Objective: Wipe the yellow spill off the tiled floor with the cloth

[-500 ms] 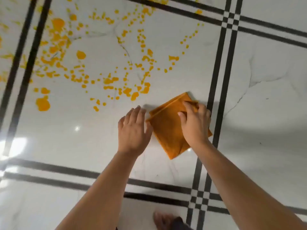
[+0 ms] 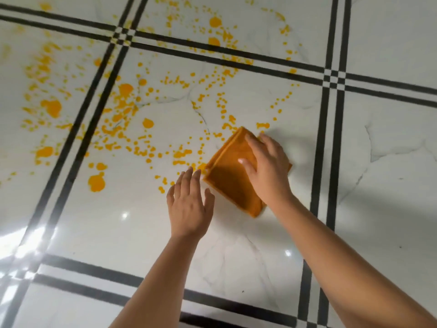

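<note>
The orange cloth (image 2: 227, 178) is pressed onto the tiled floor (image 2: 118, 233) by the flat right hand (image 2: 267, 166), at the yellow spill's (image 2: 146, 124) right fringe. The left hand (image 2: 189, 204) is held open, empty, beside it.

Glossy white marble-look tiled floor (image 2: 390, 162) with paired black border lines (image 2: 319, 162), splashed with yellow.
The yellow spill of drops and blotches (image 2: 123, 110) spreads across the far and left tiles, crossing the black lines; a folded orange square cloth (image 2: 227, 181) lies flat at its near right edge, just beside the nearest drops.
</note>
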### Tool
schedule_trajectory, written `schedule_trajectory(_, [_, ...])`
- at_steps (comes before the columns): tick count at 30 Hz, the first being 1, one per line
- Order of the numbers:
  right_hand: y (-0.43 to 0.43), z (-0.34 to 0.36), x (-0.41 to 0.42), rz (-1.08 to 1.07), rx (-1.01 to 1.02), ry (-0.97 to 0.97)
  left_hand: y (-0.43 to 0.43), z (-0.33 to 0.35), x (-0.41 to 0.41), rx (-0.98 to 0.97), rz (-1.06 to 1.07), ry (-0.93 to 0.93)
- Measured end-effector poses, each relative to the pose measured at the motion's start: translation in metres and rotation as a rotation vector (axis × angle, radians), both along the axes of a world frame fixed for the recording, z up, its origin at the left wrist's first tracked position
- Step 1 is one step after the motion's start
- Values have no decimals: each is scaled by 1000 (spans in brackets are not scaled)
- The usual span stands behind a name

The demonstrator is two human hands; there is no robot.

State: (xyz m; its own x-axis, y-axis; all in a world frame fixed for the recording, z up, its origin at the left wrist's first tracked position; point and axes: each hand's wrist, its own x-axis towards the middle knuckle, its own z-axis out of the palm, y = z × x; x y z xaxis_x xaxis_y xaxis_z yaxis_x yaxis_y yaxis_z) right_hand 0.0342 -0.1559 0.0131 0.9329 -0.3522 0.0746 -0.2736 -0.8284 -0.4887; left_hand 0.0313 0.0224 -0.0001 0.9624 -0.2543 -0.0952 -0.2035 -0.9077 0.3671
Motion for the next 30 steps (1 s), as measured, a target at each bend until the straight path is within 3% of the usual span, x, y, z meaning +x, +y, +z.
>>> schedule_trajectory(3, [10,-28,-3,52,-101,318,11,-9,-1,40,19,19])
schedule_trajectory(5, [19,-47,2,63,-169,387,19,-19,2,63,53,15])
schedule_trajectory(8, [43,-57,29,30,-231,330,34,-32,10,92,136,-13])
schedule_trajectory(13, [38,-63,22,473,-365,163,69,-47,23,116,246,-5])
schedule_trajectory(18, [76,-61,105,172,-293,170,93,-51,35,157,201,-16])
schedule_trajectory(21, [108,-65,59,565,-341,91,102,-51,40,129,243,-6])
schedule_trajectory(23, [82,-63,35,680,-363,73,102,-50,38,127,229,-6])
schedule_trajectory(27, [97,-58,116,276,-329,198,106,-50,37,106,242,5])
schedule_trajectory(28, [118,-55,124,275,-321,217,108,-50,37,93,266,0])
schedule_trajectory(30, [142,-57,104,525,-337,163,113,-49,38,79,309,-8])
